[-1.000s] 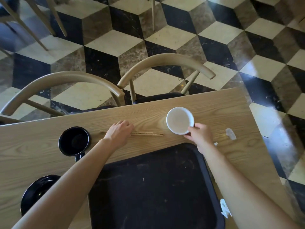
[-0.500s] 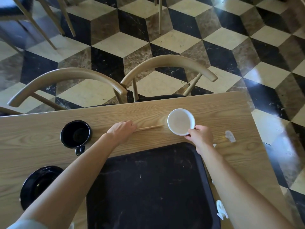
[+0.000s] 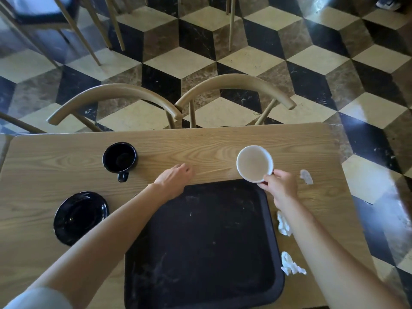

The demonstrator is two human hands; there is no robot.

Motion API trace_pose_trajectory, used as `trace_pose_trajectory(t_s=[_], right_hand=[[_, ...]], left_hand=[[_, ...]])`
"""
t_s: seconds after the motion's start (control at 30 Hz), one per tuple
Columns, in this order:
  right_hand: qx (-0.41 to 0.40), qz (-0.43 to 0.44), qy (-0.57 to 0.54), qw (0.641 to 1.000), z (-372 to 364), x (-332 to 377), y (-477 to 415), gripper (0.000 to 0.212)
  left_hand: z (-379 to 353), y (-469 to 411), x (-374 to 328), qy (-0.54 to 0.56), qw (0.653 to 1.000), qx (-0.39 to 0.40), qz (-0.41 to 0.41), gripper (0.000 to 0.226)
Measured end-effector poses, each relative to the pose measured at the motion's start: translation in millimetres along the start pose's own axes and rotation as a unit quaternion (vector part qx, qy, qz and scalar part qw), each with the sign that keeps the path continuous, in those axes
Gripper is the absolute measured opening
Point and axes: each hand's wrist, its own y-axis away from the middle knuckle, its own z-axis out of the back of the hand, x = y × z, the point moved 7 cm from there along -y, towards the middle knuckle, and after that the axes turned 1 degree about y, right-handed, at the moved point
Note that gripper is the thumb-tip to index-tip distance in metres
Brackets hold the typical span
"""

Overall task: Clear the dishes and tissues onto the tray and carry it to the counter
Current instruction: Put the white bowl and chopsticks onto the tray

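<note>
White bowl point(image 3: 254, 163) pinched at its near rim by right hand point(image 3: 282, 186); left hand point(image 3: 172, 180) palm-down on table point(image 3: 55, 163), grip unclear

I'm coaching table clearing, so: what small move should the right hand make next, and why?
Probably draw the white bowl back and set it on the black tray: the right hand pinches its near rim, the bowl is just beyond the tray's far right corner, and the tray holds nothing yet.

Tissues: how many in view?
3, all right of the tray: far tissue past the right hand, middle tissue beside the forearm, near tissue by the tray's corner. More may be hidden.
</note>
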Motion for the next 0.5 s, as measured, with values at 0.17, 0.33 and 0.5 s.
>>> trace_pose_trajectory(t_s=[0.17,0.33,0.5], right_hand=[[0.022,0.005,0.006,1.000,13,-16,20,0.025],[0.034,0.004,0.002,0.999,17,-36,26,0.016],[0.038,-0.005,0.031,0.999,18,-59,23,0.007]], left_hand=[[-24,20,-33,-0.026,0.999,0.028,-0.010,0.035],[-40,19,-47,-0.056,0.997,0.057,0.016,0.040],[-46,18,-48,-0.089,0.994,0.042,0.037,0.040]])
